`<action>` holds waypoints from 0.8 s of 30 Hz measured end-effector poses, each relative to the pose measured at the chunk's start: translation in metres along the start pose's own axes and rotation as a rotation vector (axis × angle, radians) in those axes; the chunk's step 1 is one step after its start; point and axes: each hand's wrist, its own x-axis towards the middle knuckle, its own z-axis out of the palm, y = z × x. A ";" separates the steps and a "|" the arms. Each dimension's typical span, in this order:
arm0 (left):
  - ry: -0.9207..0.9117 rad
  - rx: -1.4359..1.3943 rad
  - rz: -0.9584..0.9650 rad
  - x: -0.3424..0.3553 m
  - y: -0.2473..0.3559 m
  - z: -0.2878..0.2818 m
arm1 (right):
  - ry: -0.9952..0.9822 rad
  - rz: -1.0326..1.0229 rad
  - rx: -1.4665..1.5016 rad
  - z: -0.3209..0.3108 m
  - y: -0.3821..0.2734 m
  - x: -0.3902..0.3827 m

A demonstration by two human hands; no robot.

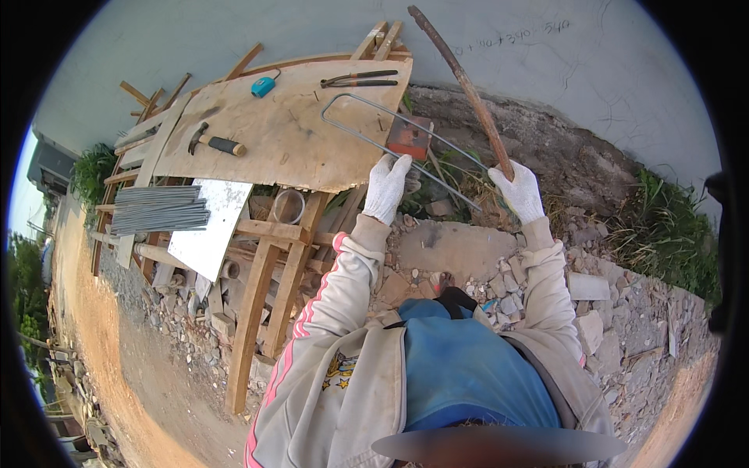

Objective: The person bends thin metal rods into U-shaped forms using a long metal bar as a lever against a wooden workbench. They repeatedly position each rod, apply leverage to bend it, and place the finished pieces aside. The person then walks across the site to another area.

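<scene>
My left hand [386, 187] in a white glove is closed on a bent grey steel rod [346, 118], beside a red block [407, 137] at the plywood board's right edge. The rod forms a long narrow U lying diagonally, its loop over the plywood [234, 140]. My right hand [516, 193], also gloved, grips the lower end of a long brown bar [466, 86] that slants up and leftward. One end of the bent rod reaches this hand; whether the fingers hold it too, I cannot tell.
On the makeshift timber bench are a hammer [222, 144], long-handled cutters [359, 80], a teal tool [263, 86], straight steel rods [156, 209] and a white sheet [204, 253]. Timber legs [250, 327] stand on rubble [593, 335]. A grey wall [585, 78] and weeds [671, 242] border the work spot.
</scene>
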 end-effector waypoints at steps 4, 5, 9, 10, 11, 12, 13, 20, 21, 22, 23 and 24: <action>0.079 -0.025 -0.076 0.014 -0.002 0.011 | -0.166 -0.001 -0.070 -0.005 0.018 0.057; 0.107 -0.014 -0.088 0.014 -0.003 0.012 | -0.180 -0.024 -0.085 -0.002 0.022 0.066; 0.171 0.214 -0.063 0.007 -0.003 0.006 | -0.318 0.008 -0.078 0.015 0.030 0.090; 0.206 0.227 -0.045 0.007 0.000 0.002 | -0.330 -0.004 -0.058 0.021 0.030 0.092; 0.239 0.240 -0.028 0.007 0.003 -0.003 | -0.346 0.002 -0.044 0.028 0.030 0.092; 0.270 0.253 -0.010 0.008 0.005 -0.007 | -0.361 0.023 -0.035 0.034 0.029 0.091; 0.392 0.469 0.112 0.016 0.009 -0.012 | -0.318 -0.052 -0.038 0.041 0.028 0.091; 0.608 1.154 0.364 0.101 0.014 -0.056 | -0.385 0.055 0.155 0.079 0.009 0.114; 0.603 1.237 0.348 0.117 0.013 -0.064 | -0.406 0.088 0.211 0.083 0.005 0.116; 0.588 1.318 0.315 0.131 0.010 -0.072 | -0.433 0.136 0.274 0.085 0.001 0.116; 0.548 1.381 0.261 0.146 0.009 -0.081 | -0.438 0.151 0.302 0.087 -0.003 0.117; 0.559 1.436 0.250 0.158 0.007 -0.089 | -0.440 0.165 0.329 0.087 -0.007 0.117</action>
